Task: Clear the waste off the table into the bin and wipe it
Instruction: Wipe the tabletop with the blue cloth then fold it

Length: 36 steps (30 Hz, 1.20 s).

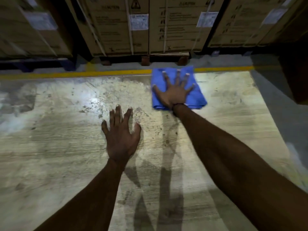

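A folded blue cloth [196, 97] lies at the far edge of the worn, stained table top [66, 147], right of centre. My right hand [175, 92] presses flat on the cloth with its fingers spread. My left hand [120, 135] rests flat on the bare table surface nearer to me, fingers apart, holding nothing. No waste and no bin show in the head view.
Beyond the table's far edge runs a yellow floor line [75, 74]. Behind it stand strapped cardboard boxes [120, 27] on pallets [145, 60]. A dark object [296, 72] stands at the right edge of view. The table's right edge slants away at the right.
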Tool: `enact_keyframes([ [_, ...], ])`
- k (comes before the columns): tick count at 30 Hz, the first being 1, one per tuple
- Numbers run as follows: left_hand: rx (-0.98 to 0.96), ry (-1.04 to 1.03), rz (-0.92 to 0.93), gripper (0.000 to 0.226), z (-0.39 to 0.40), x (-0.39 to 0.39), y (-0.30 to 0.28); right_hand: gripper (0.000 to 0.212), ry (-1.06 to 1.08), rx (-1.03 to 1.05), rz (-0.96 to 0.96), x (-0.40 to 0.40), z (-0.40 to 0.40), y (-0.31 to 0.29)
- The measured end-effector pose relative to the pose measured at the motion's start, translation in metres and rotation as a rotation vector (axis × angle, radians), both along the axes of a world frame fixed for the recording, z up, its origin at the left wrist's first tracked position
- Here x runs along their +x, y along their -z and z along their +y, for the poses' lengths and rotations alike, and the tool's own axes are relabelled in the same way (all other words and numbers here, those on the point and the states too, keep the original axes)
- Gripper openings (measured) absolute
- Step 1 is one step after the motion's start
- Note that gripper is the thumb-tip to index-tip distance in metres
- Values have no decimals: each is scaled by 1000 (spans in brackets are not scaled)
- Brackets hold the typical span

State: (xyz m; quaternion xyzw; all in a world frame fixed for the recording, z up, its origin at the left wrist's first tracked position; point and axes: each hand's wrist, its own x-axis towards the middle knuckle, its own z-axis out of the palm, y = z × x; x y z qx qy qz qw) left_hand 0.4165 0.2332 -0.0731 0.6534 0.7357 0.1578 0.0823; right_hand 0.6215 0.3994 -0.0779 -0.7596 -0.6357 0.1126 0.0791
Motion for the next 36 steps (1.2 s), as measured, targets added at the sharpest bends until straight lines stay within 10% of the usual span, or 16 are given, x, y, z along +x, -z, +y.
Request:
enact_keyframes([
  [7,32,-4,-9,64,-1,-2,1,78,-327,41,17,-55,-4,-3],
  [16,4,4,-12,65,-4,-1,3,79,202,4,-31,98,-53,-7],
  [25,-17,25,-17,66,-4,-2,1,77,-192,120,-130,5,-205,3],
  [36,-51,68,-47,66,-3,-5,3,82,177,30,-48,20,-174,-2],
])
